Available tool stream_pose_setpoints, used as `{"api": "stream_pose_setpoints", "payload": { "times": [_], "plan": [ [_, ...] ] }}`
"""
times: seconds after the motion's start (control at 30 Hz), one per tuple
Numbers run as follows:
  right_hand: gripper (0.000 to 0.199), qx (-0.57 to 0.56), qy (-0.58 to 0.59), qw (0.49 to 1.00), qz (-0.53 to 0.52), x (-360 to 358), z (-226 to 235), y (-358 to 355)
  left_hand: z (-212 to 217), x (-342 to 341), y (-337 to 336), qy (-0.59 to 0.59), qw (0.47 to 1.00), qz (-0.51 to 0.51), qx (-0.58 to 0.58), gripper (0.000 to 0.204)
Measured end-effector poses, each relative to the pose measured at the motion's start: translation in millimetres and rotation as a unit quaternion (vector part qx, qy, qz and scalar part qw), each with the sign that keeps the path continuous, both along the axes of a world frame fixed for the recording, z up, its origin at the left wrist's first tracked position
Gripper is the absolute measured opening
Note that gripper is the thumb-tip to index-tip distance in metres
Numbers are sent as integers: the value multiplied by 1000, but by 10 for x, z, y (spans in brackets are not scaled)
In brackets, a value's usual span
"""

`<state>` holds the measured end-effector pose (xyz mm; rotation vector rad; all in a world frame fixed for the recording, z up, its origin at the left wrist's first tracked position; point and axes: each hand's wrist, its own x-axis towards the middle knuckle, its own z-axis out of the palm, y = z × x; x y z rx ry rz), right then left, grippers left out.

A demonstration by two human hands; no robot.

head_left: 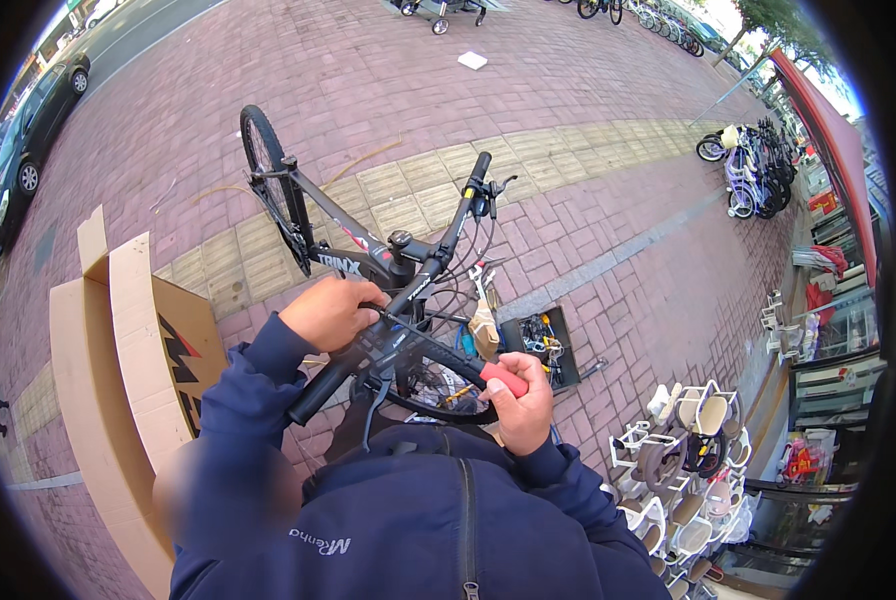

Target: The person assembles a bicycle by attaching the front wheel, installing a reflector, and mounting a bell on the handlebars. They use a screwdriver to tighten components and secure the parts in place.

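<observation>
On the brick pavement [608, 90] before us stands a black bicycle [368, 255], its front wheel [263, 155] pointing away and its handlebar [438, 255] running from upper right to lower left across the view.

We find the left hand [330, 312] resting on the handlebar near the stem, its grip closed over the bar just above the near black handgrip [318, 392]. Whether the fingers wrap fully round the bar we cannot tell, as the back of the hand covers them.

We find the right hand [521, 400] lower and to the right, its grip closed tight on the red handle [505, 380] of a tool. The tool's dark shaft [438, 352] runs up and left from the fist toward the handlebar, close by the left hand; its tip is hidden among the cables and bar, so the exact point of contact cannot be made out.

Both forearms are in dark blue sleeves [253, 385].

Beside the bicycle on the left stands a large cardboard carton [118, 340], open and upright. Just beyond the right hand an open black toolbox [543, 340] lies on the pavement, with assorted tools inside. Near it, under the cables, a small brown bag [485, 330] hangs or rests; which, we cannot tell.

At lower right a cluster of white child seats [683, 450] stands on the pavement. Farther off at upper right, parked bicycles [753, 165] stand in a row. Dark cars [28, 110] stand along the street at upper left.
</observation>
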<state>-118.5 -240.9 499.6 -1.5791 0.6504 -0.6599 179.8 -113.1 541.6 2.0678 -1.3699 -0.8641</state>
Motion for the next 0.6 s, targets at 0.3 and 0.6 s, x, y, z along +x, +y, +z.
{"api": "stream_pose_setpoints", "payload": {
  "times": [0.3,0.6],
  "plan": [
    [46,126,116,985,-14,-21,68,-33,10,3,-2,-18,999,-15,-24,25],
    [42,161,36,986,-14,26,108,-10,55,10,-7,-3,1000,-13,2,23]
  ]
}}
